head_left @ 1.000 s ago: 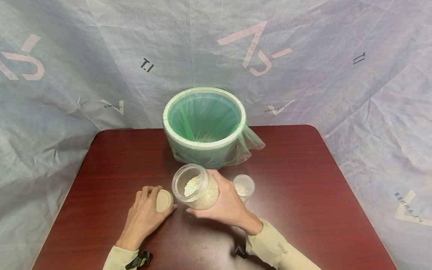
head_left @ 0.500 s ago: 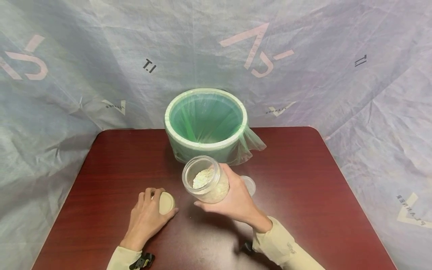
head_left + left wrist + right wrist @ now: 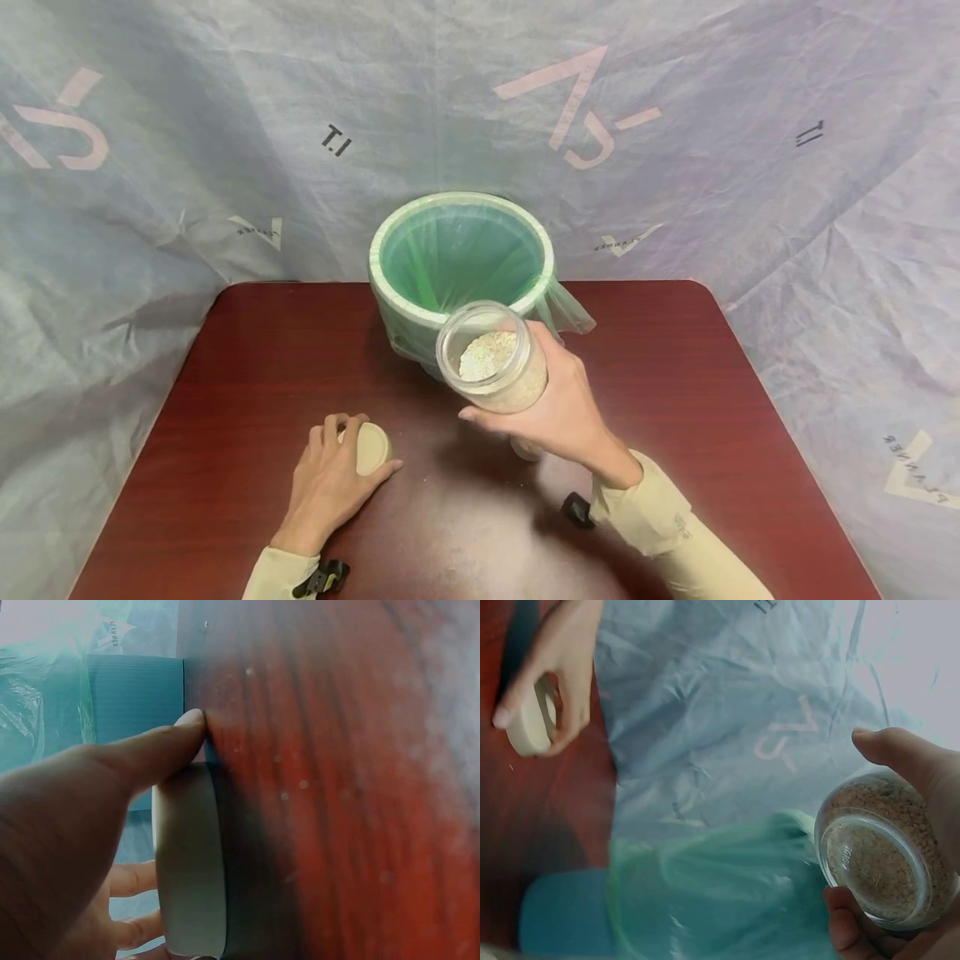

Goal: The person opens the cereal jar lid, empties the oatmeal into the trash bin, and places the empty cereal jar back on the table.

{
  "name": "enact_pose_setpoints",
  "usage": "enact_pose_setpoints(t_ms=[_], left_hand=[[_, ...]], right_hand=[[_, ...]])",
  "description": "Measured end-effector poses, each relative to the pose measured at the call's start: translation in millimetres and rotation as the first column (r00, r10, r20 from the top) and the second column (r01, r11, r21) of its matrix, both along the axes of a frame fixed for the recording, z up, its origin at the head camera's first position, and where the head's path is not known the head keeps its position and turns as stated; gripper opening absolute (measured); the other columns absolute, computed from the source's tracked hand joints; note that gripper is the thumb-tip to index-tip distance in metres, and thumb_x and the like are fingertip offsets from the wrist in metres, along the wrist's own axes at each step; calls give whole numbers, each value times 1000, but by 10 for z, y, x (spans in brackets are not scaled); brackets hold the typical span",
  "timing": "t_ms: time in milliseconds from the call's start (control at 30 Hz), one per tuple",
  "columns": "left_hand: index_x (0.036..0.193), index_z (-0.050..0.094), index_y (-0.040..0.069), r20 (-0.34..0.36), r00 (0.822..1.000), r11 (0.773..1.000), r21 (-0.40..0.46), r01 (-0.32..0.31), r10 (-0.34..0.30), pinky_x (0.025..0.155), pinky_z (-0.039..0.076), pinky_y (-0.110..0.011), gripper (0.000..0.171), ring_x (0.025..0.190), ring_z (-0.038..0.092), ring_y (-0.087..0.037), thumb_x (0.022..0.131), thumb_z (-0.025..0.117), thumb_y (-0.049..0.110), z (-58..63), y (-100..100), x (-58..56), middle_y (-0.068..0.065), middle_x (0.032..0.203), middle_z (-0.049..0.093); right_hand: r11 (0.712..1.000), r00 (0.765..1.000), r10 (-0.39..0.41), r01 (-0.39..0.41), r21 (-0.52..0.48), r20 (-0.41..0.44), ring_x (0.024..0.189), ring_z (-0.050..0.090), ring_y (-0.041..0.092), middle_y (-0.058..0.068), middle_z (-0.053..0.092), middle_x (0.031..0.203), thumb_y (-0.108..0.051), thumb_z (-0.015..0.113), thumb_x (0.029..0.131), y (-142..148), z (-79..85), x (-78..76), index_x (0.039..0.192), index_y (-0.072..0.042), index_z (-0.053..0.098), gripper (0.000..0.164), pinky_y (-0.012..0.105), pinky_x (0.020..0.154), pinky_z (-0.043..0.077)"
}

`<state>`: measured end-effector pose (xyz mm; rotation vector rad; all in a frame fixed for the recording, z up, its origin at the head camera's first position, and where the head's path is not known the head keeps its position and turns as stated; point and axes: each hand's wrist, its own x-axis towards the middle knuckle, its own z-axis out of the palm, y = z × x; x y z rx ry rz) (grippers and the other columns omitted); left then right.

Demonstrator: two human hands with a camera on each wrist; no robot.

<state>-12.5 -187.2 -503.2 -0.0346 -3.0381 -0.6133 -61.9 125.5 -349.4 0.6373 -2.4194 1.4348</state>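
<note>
In the head view my right hand (image 3: 573,404) grips a clear jar (image 3: 491,358), raised in front of the bin with its open mouth tilted toward the camera. Pale flakes that look like oats lie inside. The right wrist view has the jar's round base (image 3: 870,866) with the thumb and fingers about its side. At the left, my left hand (image 3: 326,483) holds a round cream lid (image 3: 372,450) at the tabletop, thumb on one side and fingers on the other. Below the jar, a small clear cup (image 3: 527,450) is mostly hidden by my right hand.
A round bin (image 3: 408,329) with a green bag liner (image 3: 465,258) stands at the back of the dark red table (image 3: 262,367). Grey printed sheets (image 3: 420,83) hang behind and at both sides. Tiny pale crumbs are scattered on the tabletop.
The jar in my right hand has moved right and farther back, covering most of the small cup. My left hand stays nearly in place with the lid.
</note>
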Motion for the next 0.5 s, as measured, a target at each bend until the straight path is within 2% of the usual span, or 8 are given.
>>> enact_pose_setpoints(t_ms=[233,500], left_hand=[[148,55,10,38,999,1000,11,-23,23,76,56,-59,89,123,47,-43,84,83,66,-2,-20,-16,-17,141,46],[148,54,10,48,999,999,39,-14,12,72,56,-58,89,123,46,-44,85,83,66,-18,6,-30,-17,142,44]], right_hand=[[1000,999,1,-1,-13,-52,114,68,10,-14,69,125,-36,106,61,79,211,-196,139,-25,60,91,35,97,56],[1000,991,-7,8,6,-135,110,70,11,-12,71,121,-31,106,60,237,485,-323,136,-19,63,89,30,95,57]])
